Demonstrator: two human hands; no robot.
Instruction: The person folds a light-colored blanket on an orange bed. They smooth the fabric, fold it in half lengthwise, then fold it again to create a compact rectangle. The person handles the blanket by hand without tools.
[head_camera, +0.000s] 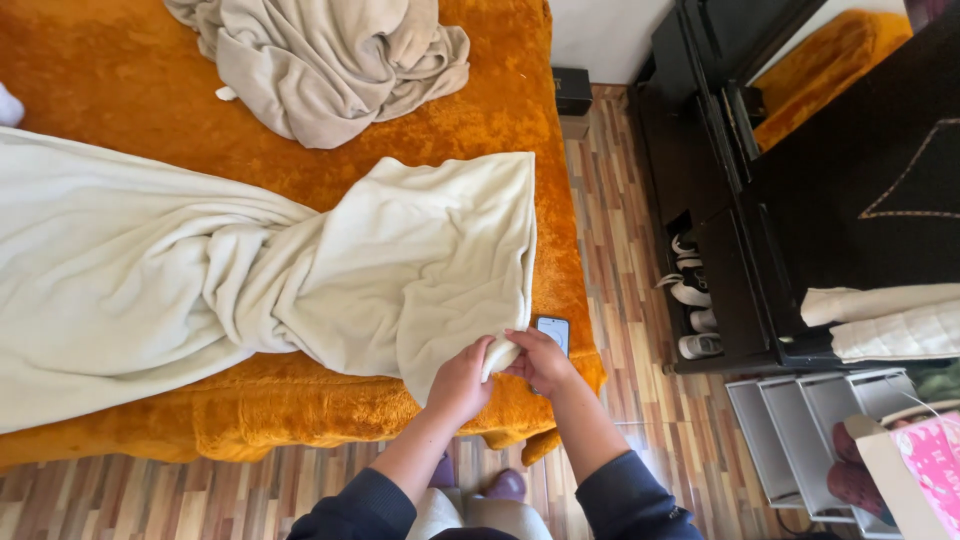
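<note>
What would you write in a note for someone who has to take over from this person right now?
Left hand: pinching the near corner of the cream blanket.
Right hand: gripping that same corner from the other side.
Blanket: spread across the orange bed cover, twisted and bunched in the middle, far end running off to the left.
Phone: on the bed edge just behind the right hand.
Beige cloth: crumpled heap at the far side of the bed, untouched.
Done: corner gathered in both hands.
Left: blanket not yet straightened or folded.

It was a bedroom in a home: a bed (120, 90) under an orange plush cover, blankets (330, 60) heaped on it, wood-patterned floor (620, 260), a dark cabinet (860, 180) with shoes (690, 290) and folded towels (890, 320).
</note>
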